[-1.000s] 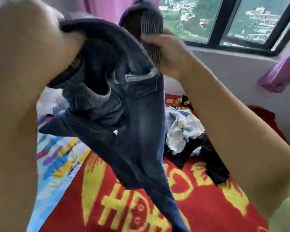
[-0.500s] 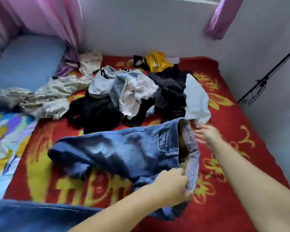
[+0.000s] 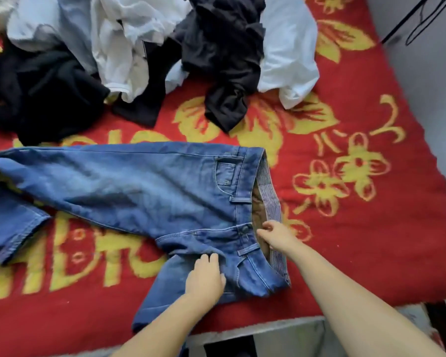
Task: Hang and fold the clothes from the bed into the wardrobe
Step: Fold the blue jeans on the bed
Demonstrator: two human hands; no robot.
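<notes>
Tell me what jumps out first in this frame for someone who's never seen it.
The blue jeans spread flat across the red and yellow blanket, waistband to the right, dominate the view. Both hands are on them: the left hand rests flat near the crotch seam, and the right hand pinches the open waistband. Behind them, a jumbled pile of black and white clothes lies at the far side of the bed.

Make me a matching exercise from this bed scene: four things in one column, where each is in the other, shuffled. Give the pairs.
Things:
1. left hand
2. right hand
3. jeans
4. clothes pile

Places:
A. spread flat across the red blanket
B. at the jeans' open waistband
C. heaped at the bed's far side
D. on the denim below the fly

Pairs: 1-D, 2-B, 3-A, 4-C
</notes>
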